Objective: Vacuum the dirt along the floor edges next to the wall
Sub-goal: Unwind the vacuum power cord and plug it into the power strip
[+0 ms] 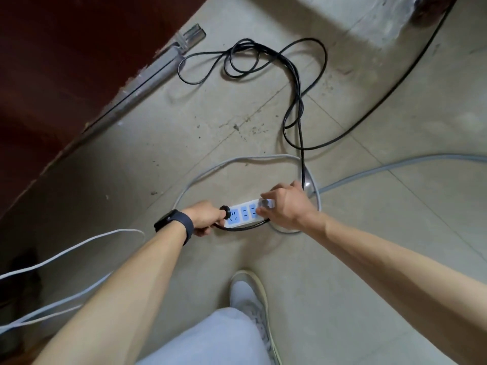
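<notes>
Vacuuming has not begun, I judge: the left hand (204, 219) grips the black plug (224, 210) at the end socket of the power strip (243, 214), which the right hand (283, 206) pinches steady. Dirt specks (250, 127) lie on the floor (369, 259) beyond (the vacuum itself is out of view).

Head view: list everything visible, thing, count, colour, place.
power strip: 1, white with blue sockets, floor centre
black plug: 1, black, at strip's left end
black cord: 1 or 2, black, looped on floor ahead
grey cable: 1, grey, circling strip, running right
pale cables: 2, white-grey, floor left
door: 1, dark red, upper left
dirt specks: many, dark, floor centre
shoe: 1, white, bottom
watch: 1, black, left wrist
left hand: grips plug
right hand: holds strip's right end
</notes>
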